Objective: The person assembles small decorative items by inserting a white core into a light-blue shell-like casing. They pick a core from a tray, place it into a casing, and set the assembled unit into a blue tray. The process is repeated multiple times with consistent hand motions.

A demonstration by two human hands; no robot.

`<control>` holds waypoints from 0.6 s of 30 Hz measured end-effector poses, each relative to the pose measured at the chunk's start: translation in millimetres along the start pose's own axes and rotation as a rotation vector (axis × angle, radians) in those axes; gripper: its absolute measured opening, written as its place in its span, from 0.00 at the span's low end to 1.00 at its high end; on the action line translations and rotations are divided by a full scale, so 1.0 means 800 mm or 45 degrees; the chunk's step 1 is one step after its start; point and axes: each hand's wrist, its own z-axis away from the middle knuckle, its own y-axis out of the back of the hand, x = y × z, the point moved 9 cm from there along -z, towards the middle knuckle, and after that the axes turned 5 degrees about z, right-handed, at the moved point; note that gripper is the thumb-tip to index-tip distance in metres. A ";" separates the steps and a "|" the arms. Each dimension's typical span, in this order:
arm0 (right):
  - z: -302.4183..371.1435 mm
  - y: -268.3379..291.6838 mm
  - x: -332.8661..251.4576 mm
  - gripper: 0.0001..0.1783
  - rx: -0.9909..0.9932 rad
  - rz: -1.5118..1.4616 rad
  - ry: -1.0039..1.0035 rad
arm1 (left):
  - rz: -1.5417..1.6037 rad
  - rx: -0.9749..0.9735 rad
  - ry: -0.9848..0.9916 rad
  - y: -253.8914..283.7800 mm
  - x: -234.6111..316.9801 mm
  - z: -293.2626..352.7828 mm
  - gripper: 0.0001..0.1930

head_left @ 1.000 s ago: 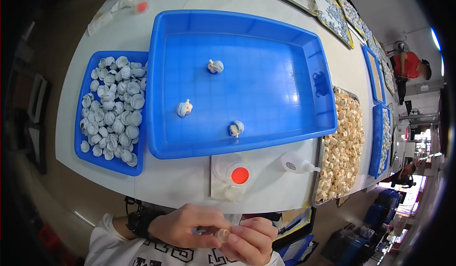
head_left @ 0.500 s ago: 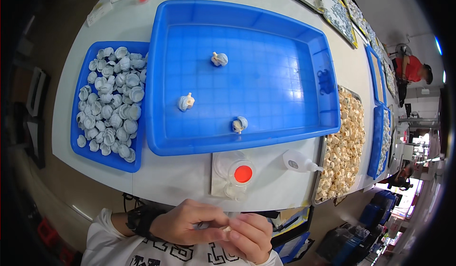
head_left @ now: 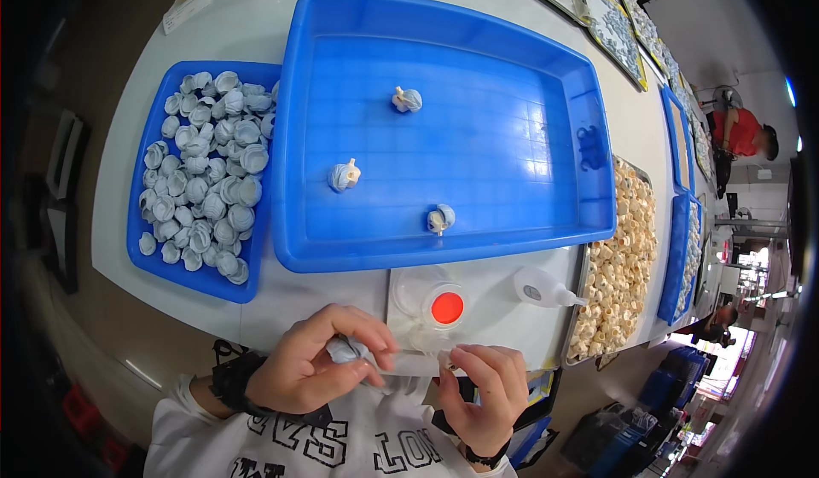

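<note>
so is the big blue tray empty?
No, the large blue tray has three small grey-white pieces lying apart on its floor.

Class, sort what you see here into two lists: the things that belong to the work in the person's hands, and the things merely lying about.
In the work:
left hand
right hand
grey-blue piece
clear tube
small tray of grey-blue pieces
large blue tray

Lying about:
squeeze bottle
red-lidded dish
tray of cream pieces

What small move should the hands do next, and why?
Probably keep the left hand steady while the right hand brings the clear tube to the grey-white piece: the tube tip already points at the pinched piece.
</note>
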 end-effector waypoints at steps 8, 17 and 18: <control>-0.008 -0.008 -0.007 0.20 -0.089 0.088 0.066 | -0.366 -0.131 -0.148 0.005 -0.003 0.003 0.10; -0.005 -0.010 -0.006 0.20 -0.067 0.091 0.077 | -0.282 -0.027 -0.219 0.001 -0.003 -0.001 0.13; -0.005 -0.010 -0.007 0.20 -0.067 0.092 0.084 | -0.238 -0.004 -0.214 0.000 -0.005 0.000 0.12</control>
